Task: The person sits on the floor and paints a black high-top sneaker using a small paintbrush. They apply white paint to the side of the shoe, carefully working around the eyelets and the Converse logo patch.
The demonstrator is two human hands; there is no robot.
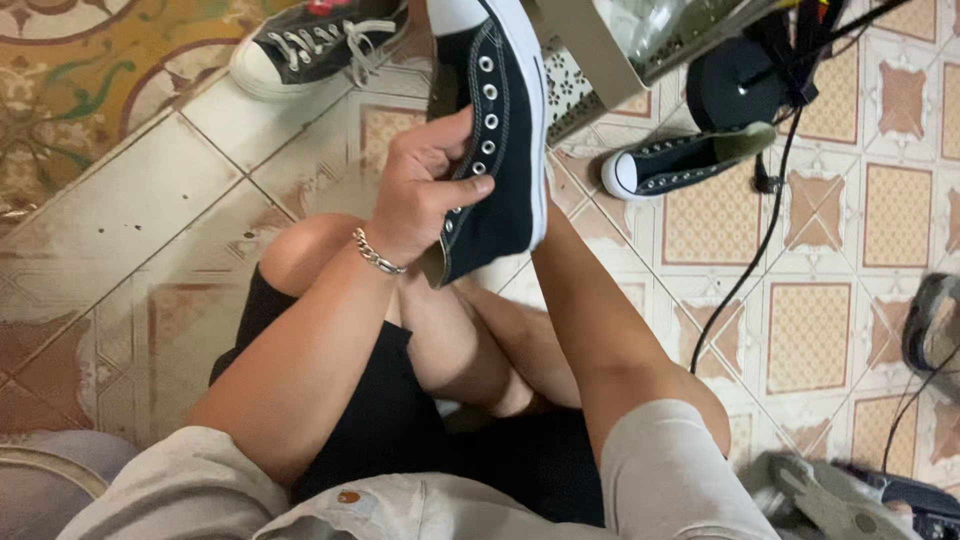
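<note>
Person: sits on the tiled floor with bare knees drawn up, in black shorts and a pale grey top.
Held shoe: a black canvas sneaker with a white toe cap, white sole edge and a row of metal eyelets, no lace in it; it is raised in front of the knees, toe pointing up and away, sole to the right.
Left hand: grips the sneaker by its open upper; the fingers are curled and clenched onto the eyelet edge, thumb side pressed against the canvas. A silver chain bracelet sits on this wrist.
Right hand: hidden behind the sneaker; only the right forearm rises to the shoe's sole side, so I cannot tell whether those fingers are closed on it.
Second shoe: a matching black sneaker, also unlaced, lies on its side on the floor just right of the held one.
Third shoe: a laced black sneaker with white laces stands on the floor at the upper left, well apart from the hands.
Cable: a black cord runs down across the tiles on the right.
Upper right: a perforated metal piece and a dark round object lie beyond the held shoe.
</note>
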